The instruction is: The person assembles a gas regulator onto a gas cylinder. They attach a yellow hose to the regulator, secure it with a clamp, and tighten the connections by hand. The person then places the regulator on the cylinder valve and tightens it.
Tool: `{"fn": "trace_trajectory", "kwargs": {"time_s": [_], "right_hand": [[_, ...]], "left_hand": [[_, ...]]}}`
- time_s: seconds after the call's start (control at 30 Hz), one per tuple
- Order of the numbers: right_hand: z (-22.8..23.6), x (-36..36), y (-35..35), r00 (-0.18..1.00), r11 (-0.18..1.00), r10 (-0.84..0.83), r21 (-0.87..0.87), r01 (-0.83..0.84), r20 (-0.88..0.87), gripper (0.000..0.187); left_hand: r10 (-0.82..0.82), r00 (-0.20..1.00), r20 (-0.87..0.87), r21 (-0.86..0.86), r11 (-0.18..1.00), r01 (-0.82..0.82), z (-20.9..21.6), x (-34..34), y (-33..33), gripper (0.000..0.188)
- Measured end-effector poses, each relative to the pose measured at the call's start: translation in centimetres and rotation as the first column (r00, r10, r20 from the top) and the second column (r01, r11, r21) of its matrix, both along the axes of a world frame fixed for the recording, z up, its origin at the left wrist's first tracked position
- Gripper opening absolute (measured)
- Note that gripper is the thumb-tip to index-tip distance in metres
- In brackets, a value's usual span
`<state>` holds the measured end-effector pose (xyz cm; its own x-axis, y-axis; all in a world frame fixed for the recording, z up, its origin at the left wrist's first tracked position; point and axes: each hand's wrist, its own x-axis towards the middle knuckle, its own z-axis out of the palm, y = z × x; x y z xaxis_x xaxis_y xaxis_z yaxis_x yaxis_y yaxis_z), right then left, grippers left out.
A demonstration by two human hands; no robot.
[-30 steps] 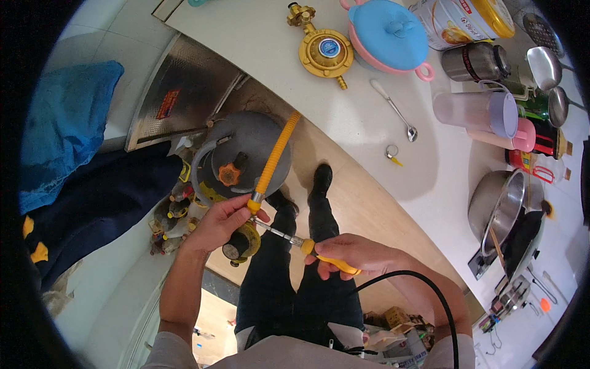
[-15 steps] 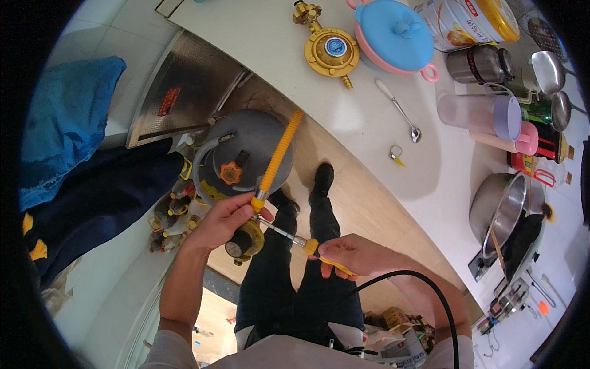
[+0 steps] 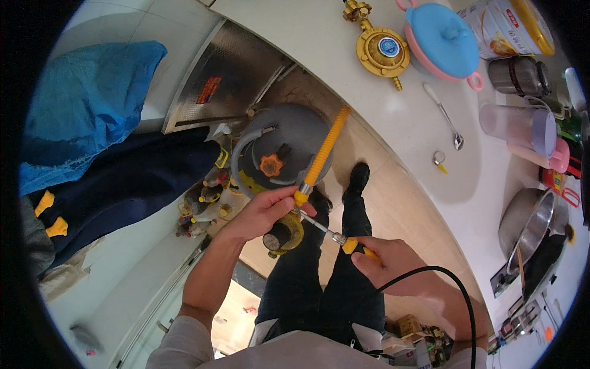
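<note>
My left hand [image 3: 261,215] is closed round the lower end of a ribbed yellow gas hose [image 3: 326,147], where a metal sleeve and a yellow collar sit. Below those fingers hangs a worn yellow-and-black gas regulator [image 3: 286,236], partly covered by the hand. My right hand [image 3: 393,258] grips the yellow handle of a screwdriver [image 3: 321,226]. Its shaft points up and left to the hose end, and its tip meets the fitting by my left fingertips; the exact contact is too small to make out. Behind the hose stands a grey gas cylinder [image 3: 295,132] with an orange valve knob [image 3: 270,165].
On the white counter [image 3: 393,117] lie a gold regulator [image 3: 382,52], a spoon [image 3: 445,117] and a hose clamp with a yellow tab [image 3: 439,161]. A blue-lidded pink pot [image 3: 442,40] and metal pans [image 3: 522,227] stand farther right. An open cabinet door [image 3: 227,74] is left of the cylinder.
The whole scene has shifted rightward in the picture as my head turned. Both hands keep their holds, and the screwdriver stays at the hose end.
</note>
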<state>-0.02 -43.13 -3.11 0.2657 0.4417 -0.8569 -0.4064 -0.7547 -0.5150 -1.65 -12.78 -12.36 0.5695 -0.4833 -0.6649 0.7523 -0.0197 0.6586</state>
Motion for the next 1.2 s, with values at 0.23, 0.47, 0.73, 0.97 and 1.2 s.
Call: {"fn": "trace_trajectory", "kwargs": {"time_s": [0.23,0.47,0.73,0.97,1.2], "right_hand": [[-0.7,0.0,-0.7,0.996,0.997,-0.075,0.023,0.076,-0.038,0.031],[0.0,-2.0,0.3,0.648,0.982,0.187,-0.14,-0.125,0.739,0.038],[-2.4,1.1,-1.1,0.805,0.964,-0.259,-0.097,0.246,-0.534,0.033],[-1.3,-3.2,0.2,0.348,0.969,0.245,-0.224,-0.1,0.905,0.03],[-0.4,-0.1,-0.6,0.987,1.0,-0.025,0.012,0.023,0.158,0.033]], "left_hand": [[0.0,1.0,0.013,0.014,1.0,0.0,0.0,0.3,-0.4,0.044],[0.021,1.0,0.006,0.055,0.998,-0.022,-0.5,0.0,0.2,0.04],[-0.002,1.0,-0.007,0.041,0.999,0.003,-0.2,0.3,-0.8,0.039],[-0.001,1.0,-0.021,0.058,0.998,0.002,-0.1,-0.1,-0.7,0.044],[0.032,0.999,-0.001,0.021,0.999,-0.032,-0.4,-0.1,-0.9,0.046]]}}
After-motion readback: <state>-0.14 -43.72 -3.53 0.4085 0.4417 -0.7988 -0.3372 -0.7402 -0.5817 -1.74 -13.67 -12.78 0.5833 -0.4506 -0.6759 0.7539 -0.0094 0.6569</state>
